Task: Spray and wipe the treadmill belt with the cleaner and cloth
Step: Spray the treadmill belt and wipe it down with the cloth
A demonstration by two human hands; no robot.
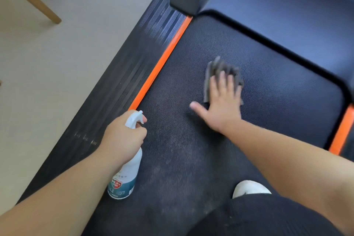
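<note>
Two hands share the work on the belt (258, 86), which fills the middle of the view between orange strips. The right hand (220, 101) lies flat on the grey cloth (220, 71) toward the far end, fingers (222, 80) spread to press a wide patch down for wiping. The left hand (122, 136) wraps the neck of the spray bottle (126, 174) at the near left edge, fingers curled tight at the trigger, likely kept ready for the dusty near stretch. A white shoe (249, 188) rests nearby.
</note>
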